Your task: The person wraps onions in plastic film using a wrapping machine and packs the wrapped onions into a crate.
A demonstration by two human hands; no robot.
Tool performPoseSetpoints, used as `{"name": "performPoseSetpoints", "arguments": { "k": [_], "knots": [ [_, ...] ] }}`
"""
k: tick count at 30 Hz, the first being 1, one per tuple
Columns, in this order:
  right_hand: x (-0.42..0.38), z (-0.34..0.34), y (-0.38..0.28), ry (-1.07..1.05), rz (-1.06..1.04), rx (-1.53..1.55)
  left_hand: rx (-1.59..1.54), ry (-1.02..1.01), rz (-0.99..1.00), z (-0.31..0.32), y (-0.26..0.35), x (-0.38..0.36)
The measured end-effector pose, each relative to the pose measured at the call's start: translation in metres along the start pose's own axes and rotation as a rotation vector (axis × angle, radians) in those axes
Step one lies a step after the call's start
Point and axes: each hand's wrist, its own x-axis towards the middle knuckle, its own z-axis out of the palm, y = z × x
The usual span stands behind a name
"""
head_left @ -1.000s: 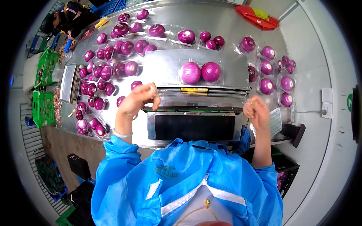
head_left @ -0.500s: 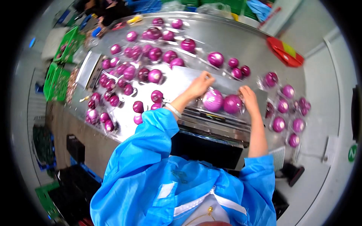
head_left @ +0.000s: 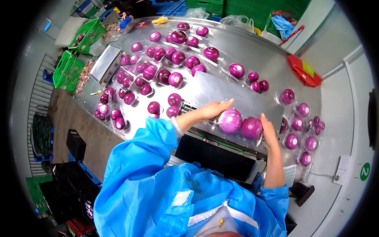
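Left of the machine (head_left: 237,89) stand green baskets (head_left: 59,74), a scale (head_left: 106,63) and many onion packs (head_left: 175,79). Over the machine's front part, the left hand (head_left: 213,111), fingers stretched out, lies at the left end of a clear-wrapped pair of onions (head_left: 245,126), and the right hand (head_left: 270,132), fingers nearly straight, flanks its right end; I cannot tell whether either hand grips the wrap. Right of the machine sit more wrapped onions (head_left: 297,123).
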Motion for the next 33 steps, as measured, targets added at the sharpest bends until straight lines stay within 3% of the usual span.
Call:
{"name": "performPoseSetpoints", "arguments": {
  "k": [1, 3, 5, 6, 8, 9, 11, 12, 13, 15, 18, 21, 24, 25, 28, 31, 33],
  "knots": [
    [-0.020, 0.003, -0.008, -0.042, 0.115, 0.095, -0.022, -0.038, -0.097, 0.002, 0.002, -0.018],
    [-0.063, 0.021, -0.004, -0.048, 0.005, 0.071, -0.040, -0.054, 0.078, 0.019, 0.010, -0.068],
    [-0.096, 0.036, 0.011, -0.035, -0.074, -0.130, 0.151, -0.056, -0.002, 0.031, -0.024, -0.084],
    [-0.109, 0.041, 0.018, -0.046, -0.014, -0.276, 0.166, -0.038, 0.018, 0.042, -0.039, -0.092],
    [-0.129, 0.057, 0.020, -0.087, 0.125, -0.264, 0.246, -0.095, 0.018, 0.055, -0.072, -0.094],
    [-0.127, 0.066, 0.049, -0.050, 0.091, -0.258, 0.250, -0.034, 0.011, 0.064, -0.108, -0.081],
    [-0.122, 0.082, 0.114, 0.070, -0.065, -0.292, 0.253, 0.022, 0.158, 0.073, -0.099, -0.094],
    [-0.124, 0.086, 0.111, 0.097, -0.088, -0.168, 0.288, 0.124, 0.285, 0.079, -0.111, -0.090],
    [-0.132, 0.086, 0.084, 0.027, 0.214, 0.049, 0.482, 0.176, 0.190, 0.079, -0.114, -0.089],
    [-0.138, 0.081, 0.091, 0.064, 0.356, 0.038, 0.536, 0.351, 0.186, 0.076, -0.112, -0.096],
    [-0.161, 0.087, 0.095, 0.276, 0.198, 0.229, 0.177, 0.398, 0.045, 0.067, -0.115, -0.114],
    [-0.167, 0.106, 0.122, 0.512, -0.119, 0.377, -0.127, 0.409, 0.338, 0.069, -0.153, -0.120],
    [-0.168, 0.130, 0.124, 0.528, -0.036, 0.670, -0.262, 0.419, 0.421, 0.087, -0.163, -0.118],
    [-0.175, 0.129, 0.121, 0.620, -0.055, 0.674, -0.346, 0.448, 0.446, 0.088, -0.167, -0.115],
    [-0.206, 0.124, 0.116, 0.868, -0.122, 0.644, -0.271, 0.530, 0.437, 0.075, -0.168, -0.110],
    [-0.248, 0.130, 0.149, 1.057, -0.103, 0.358, 0.023, 0.466, 0.416, 0.062, -0.177, -0.106],
    [-0.259, 0.152, 0.194, 1.128, -0.006, 0.202, 0.512, 0.493, 0.399, 0.064, -0.178, -0.103]
  ]
}}
